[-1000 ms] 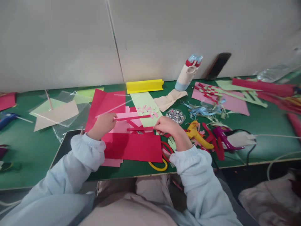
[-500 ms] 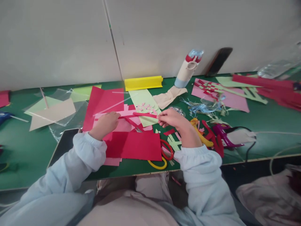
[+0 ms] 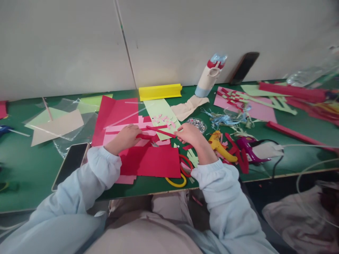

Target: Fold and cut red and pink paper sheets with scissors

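Note:
My right hand (image 3: 191,137) pinches the end of a narrow red paper strip (image 3: 160,131), which slants up to the left over a pale green sheet (image 3: 155,106) with small pink pieces on it. My left hand (image 3: 125,139) is closed, and a second red strip (image 3: 143,136) shows at its fingertips. Below the hands lies a folded red paper (image 3: 149,162), overlapping pink paper. Scissors with a red and a yellow handle loop (image 3: 177,182) are partly under that paper; their blade tips show above it.
A yellow folded strip (image 3: 160,93) and a bottle (image 3: 210,77) stand at the back. To the right are a yellow glue gun (image 3: 221,148), a purple device (image 3: 247,150) with a cable, and a container of beads (image 3: 197,125). A phone (image 3: 71,162) lies by my left sleeve.
My left hand has moved a little right, and my right hand slightly left and down. The strip in my right hand now tilts more. A long red paper piece now lies at the table's right.

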Motion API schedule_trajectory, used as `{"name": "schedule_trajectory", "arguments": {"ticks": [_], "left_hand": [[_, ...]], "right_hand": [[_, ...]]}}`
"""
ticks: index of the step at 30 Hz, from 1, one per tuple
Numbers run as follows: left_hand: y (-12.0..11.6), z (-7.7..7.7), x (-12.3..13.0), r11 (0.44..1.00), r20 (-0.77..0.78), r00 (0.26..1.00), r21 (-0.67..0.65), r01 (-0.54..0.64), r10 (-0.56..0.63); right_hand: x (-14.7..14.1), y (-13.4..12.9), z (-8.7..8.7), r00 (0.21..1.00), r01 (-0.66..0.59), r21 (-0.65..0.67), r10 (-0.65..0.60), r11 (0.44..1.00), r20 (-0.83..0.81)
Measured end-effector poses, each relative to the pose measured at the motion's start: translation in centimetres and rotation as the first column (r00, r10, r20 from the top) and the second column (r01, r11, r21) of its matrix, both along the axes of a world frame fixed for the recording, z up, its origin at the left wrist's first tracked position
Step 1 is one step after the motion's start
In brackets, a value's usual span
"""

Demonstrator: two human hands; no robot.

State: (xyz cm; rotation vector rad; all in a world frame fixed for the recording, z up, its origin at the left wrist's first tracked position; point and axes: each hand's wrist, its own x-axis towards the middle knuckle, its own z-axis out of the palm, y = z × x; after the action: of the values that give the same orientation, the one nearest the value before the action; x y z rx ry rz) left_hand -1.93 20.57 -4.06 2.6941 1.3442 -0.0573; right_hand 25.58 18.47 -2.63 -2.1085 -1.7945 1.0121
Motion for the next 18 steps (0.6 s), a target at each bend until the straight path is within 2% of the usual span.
{"name": "schedule_trajectory", "arguments": {"ticks": [3,7,12,15,18], "left_hand": [[0.1,0.3,-0.9,0.999,-0.022,0.999,-0.035,-0.031,0.030],[-0.2,1.2,-2.2,0.990,-0.047,0.997,-0.124,-0.069,0.063],[-0.4,2.5,-3.8,0.964,-0.077,0.990,-0.230,-0.132,0.117],[-0.1,2.5,-3.8,0.970,-0.045,0.979,-0.135,-0.204,0.199],[0.5,1.3,-2.8,0.966,0.020,0.966,0.004,-0.259,0.259]], "right_hand": [[-0.1,-0.3,0.3,0.995,-0.029,0.043,0.025,0.999,0.095],[-0.6,-0.4,-0.1,0.976,-0.080,0.143,0.048,0.987,0.213],[-1.8,0.1,-0.8,0.949,-0.218,0.209,0.157,0.953,0.274],[-2.8,0.6,-1.0,0.928,-0.289,0.220,0.216,0.932,0.303],[-3.6,1.2,-1.0,0.913,-0.332,0.231,0.250,0.915,0.322]]}}
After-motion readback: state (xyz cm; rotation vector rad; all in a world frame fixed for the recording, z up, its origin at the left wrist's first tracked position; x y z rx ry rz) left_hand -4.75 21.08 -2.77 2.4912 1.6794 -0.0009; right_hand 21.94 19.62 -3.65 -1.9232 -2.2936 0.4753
